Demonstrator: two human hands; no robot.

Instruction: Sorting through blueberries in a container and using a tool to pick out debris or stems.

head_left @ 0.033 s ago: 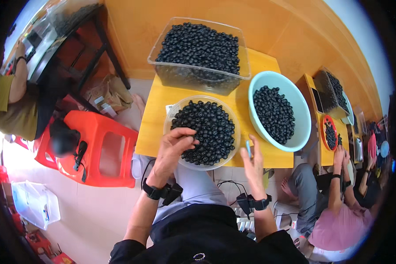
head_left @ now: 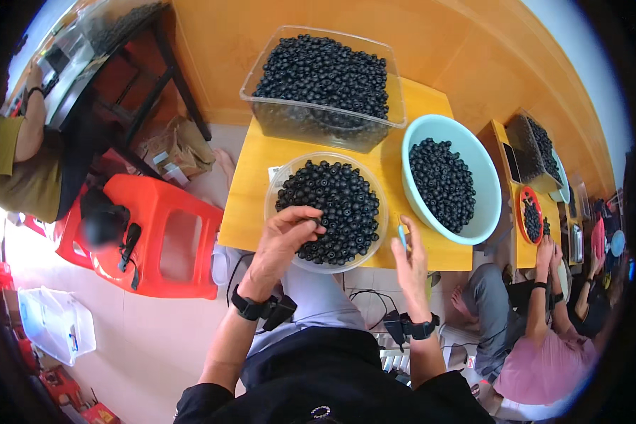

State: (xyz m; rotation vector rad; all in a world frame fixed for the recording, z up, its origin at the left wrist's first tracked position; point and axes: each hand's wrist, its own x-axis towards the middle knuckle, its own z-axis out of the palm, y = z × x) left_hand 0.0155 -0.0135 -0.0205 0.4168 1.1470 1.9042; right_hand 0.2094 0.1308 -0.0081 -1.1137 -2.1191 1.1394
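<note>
A black bead (head_left: 318,223) is pinched by the left hand (head_left: 279,242) above a round tub (head_left: 384,212), a light-blue tool (head_left: 402,236) by the right hand (head_left: 411,258). Beyond the fingers (head_left: 300,211), a rectangular bin (head_left: 318,128) and aqua basin (head_left: 487,201) are set.

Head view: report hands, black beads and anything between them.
Left hand over black beads in round tub, hold unclear. Right hand gripping slim blue tool. Mint basin right of tub, not between.
</note>
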